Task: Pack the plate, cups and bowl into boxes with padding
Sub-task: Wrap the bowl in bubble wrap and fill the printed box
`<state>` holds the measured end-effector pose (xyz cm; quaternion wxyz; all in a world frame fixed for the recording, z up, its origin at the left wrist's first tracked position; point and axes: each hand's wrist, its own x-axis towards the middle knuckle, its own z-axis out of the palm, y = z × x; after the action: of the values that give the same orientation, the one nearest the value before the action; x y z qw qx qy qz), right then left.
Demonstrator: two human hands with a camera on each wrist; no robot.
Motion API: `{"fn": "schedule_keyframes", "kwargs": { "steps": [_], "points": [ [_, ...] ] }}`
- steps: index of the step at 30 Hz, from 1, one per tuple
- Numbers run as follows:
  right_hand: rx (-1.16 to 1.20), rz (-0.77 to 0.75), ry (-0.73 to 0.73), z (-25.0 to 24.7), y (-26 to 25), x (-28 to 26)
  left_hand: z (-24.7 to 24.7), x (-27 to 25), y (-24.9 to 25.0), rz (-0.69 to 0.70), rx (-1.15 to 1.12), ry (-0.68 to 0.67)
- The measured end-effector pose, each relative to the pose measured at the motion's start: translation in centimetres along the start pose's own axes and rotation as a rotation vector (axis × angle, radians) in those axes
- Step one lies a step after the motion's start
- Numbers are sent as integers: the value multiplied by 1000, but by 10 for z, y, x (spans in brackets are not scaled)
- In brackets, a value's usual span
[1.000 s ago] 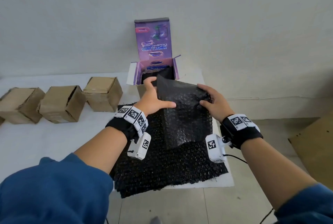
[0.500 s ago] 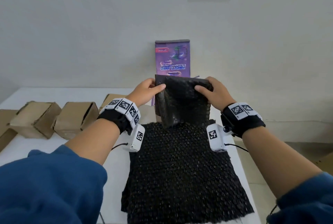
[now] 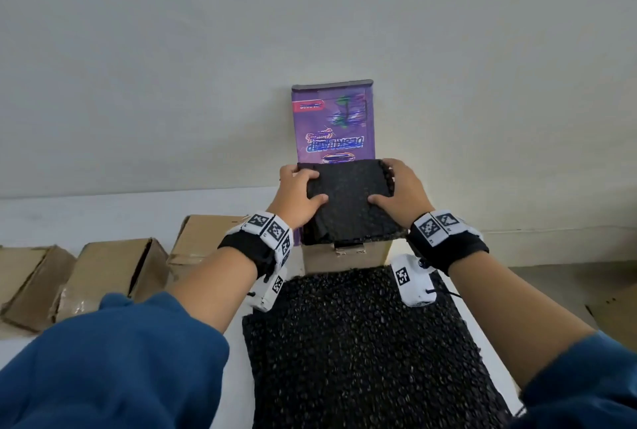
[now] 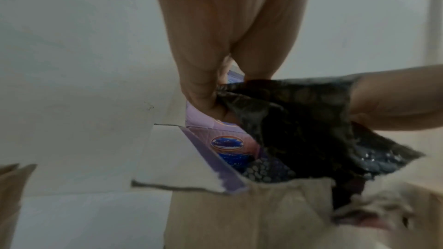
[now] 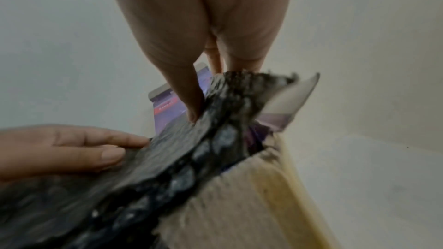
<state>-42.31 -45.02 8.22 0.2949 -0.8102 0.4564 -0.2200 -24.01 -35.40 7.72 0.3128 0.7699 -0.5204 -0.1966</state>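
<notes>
**Padding sheet held over the open purple box**

White table (image 3: 113, 221) and pale wall fill your head view. Nearest you lies a large stack of black bubble wrap (image 3: 362, 342), its long axis running near to far. Left of it, three brown cardboard boxes (image 3: 110, 273) sit in a row. Beyond the stack stands the purple box (image 3: 344, 256), its printed lid (image 3: 332, 121) upright against the wall.

You hold a folded black bubble-wrap sheet (image 3: 348, 201) roughly flat over the box's mouth, its long axis near to far. Your left hand (image 3: 296, 197) and right hand (image 3: 400, 194) each grip a side edge, thumbs on top, fingers curled round the far corners.

Your hands hide the box's side flaps from the head camera; only the left wrist view shows the white flap (image 4: 177, 158) folded outward and bubble wrap already inside.
</notes>
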Motion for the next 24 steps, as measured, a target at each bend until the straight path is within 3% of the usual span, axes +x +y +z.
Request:
{"fn": "schedule_keyframes", "kwargs": {
  "steps": [4,6,8,9,11,14,17,20,24],
  "points": [
    [-149,27,-89,11,1,4,7,5,-2,51,406,-144],
    [-212,19,-128,18,0,5,10,5,-1,128,725,-163],
    [-255,-1,-149,21,1,4,14,9,1,254,882,-141],
    [-266,-26,-132,21,1,2,17,11,2,332,884,-153],
    [-311,-125,10,22,6,-3,23,19,1,424,771,-315],
    [-403,-86,188,22,16,-13,31,29,1,356,684,-597],
    [-357,150,28,22,33,-20,42,37,0,305,714,-705],
    [-198,148,-82,22,48,-23,53,44,-8,295,746,-751],
    [-183,157,-104,23,54,-22,63,48,-15,334,841,-763]
  ]
}}
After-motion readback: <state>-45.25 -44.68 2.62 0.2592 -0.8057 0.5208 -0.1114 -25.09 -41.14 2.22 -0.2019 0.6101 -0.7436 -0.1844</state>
